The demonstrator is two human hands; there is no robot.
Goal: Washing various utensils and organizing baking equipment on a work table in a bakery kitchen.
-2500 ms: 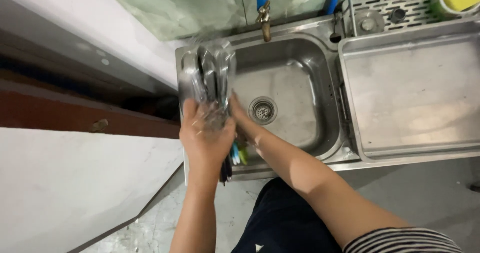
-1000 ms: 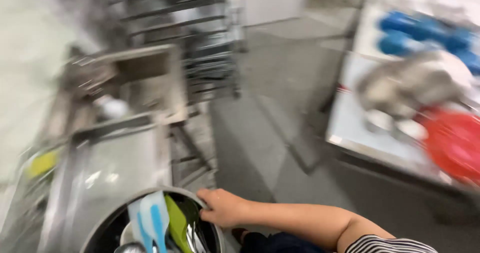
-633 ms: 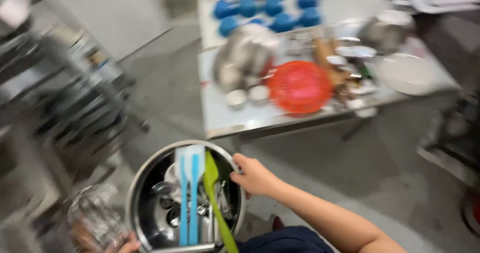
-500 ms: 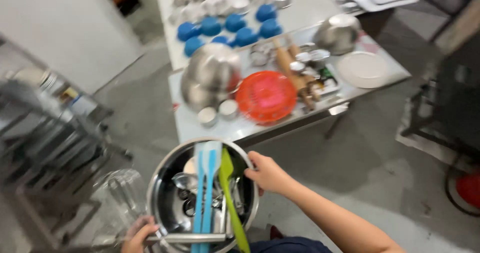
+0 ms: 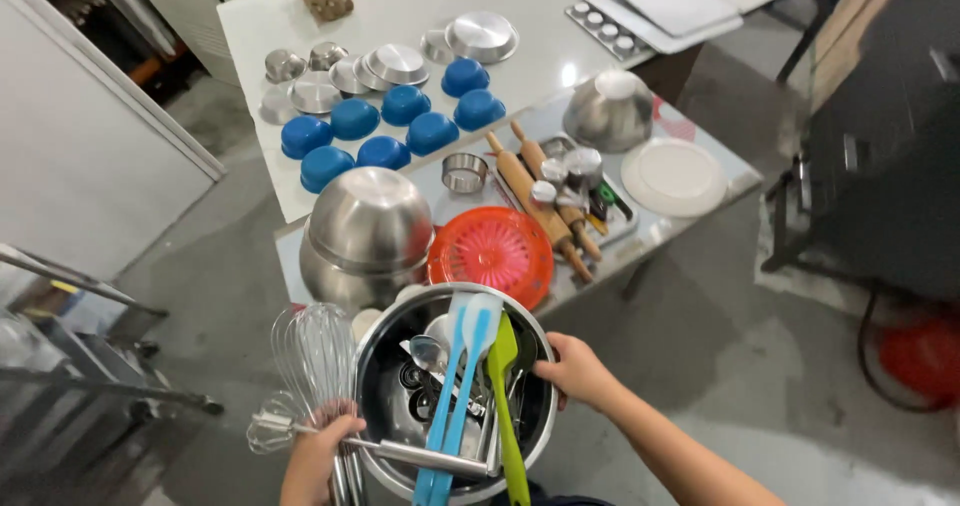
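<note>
Closer now than half a second ago, the table (image 5: 600, 26) has slid toward me and the red strainer (image 5: 491, 255) sits just beyond my bowl (image 5: 395, 351) at 12 o'clock.

Head view: my right hand (image 5: 573, 369) pinches the bowl's rim at 3 o'clock, fingers curled narrow over the edge. My left hand (image 5: 322, 444) at 8 o'clock is wrapped tight around the whisks (image 5: 310, 356) and seems to press the rim too, though I cannot tell exactly. The bowl rides low in the middle, in front of me, above the grey floor.

The bowl is shiny steel, round and deep, crowded with two blue spatulas (image 5: 462, 366), a green spatula (image 5: 503, 386) and small metal spoons; the long handles lean out past the near rim.

To carry it well, I judge I should keep both grips level so the spatulas don't tip out, and set down on bare tabletop beside the big steel bowls (image 5: 368, 228).
</note>
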